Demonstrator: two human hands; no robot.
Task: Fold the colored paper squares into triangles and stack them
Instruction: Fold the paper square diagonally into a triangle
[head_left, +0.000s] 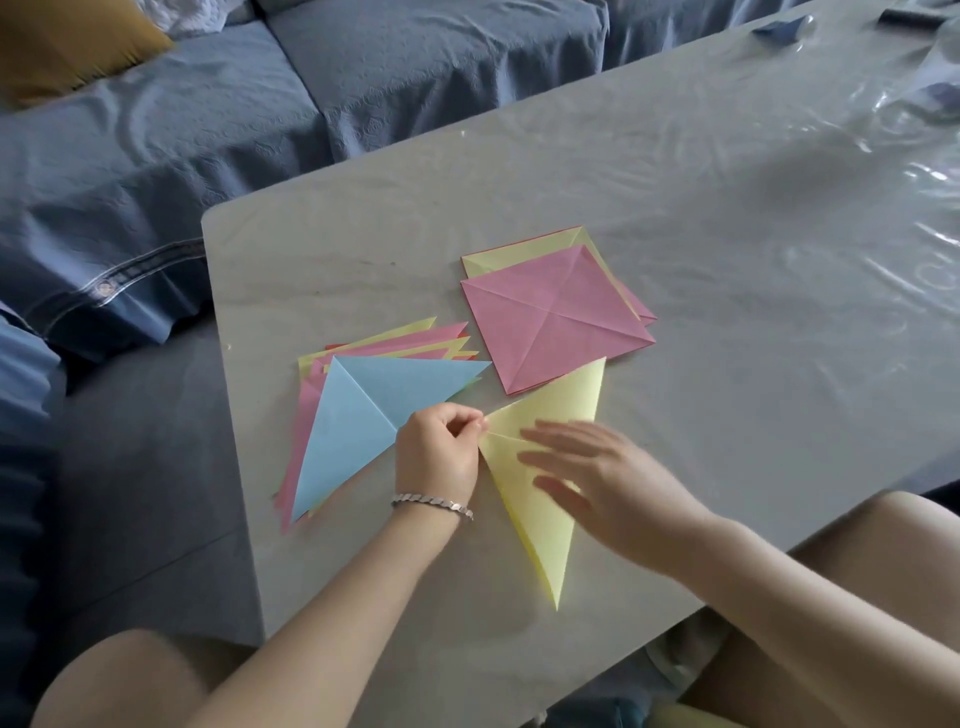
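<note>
a blue-covered sofa (260, 114) fills the space beyond the far and left edges of the table (701, 197), with a mustard cushion (67, 47) on it at the top left. the table is pale grey with a glossy, wrinkled surface, and the person sits at its near edge, bare knees showing on either side. close to the left edge lies the stack of folded triangles (358, 415): a light blue one on top, with pink, yellow and orange edges fanned out under it toward the far side. just beside it, further in from the left edge and toward the far edge, sits the stack of squares (556, 317), still unfolded, a creased pink sheet on top and yellow and red edges peeking out beneath. the yellow triangle (545, 519) lies flat between the two stacks and the near edge, one corner touching the pink square and its long tip aimed at the near edge. the right hand (597, 478) is spread flat with straight fingers over the middle of the yellow triangle; it is blurred, so i cannot tell whether it presses down or is just above. the left hand (436, 452) pinches the triangle's left corner between thumb and curled fingertips, its heel over the blue triangle's corner. a silver bracelet (431, 505) circles the left wrist.
</note>
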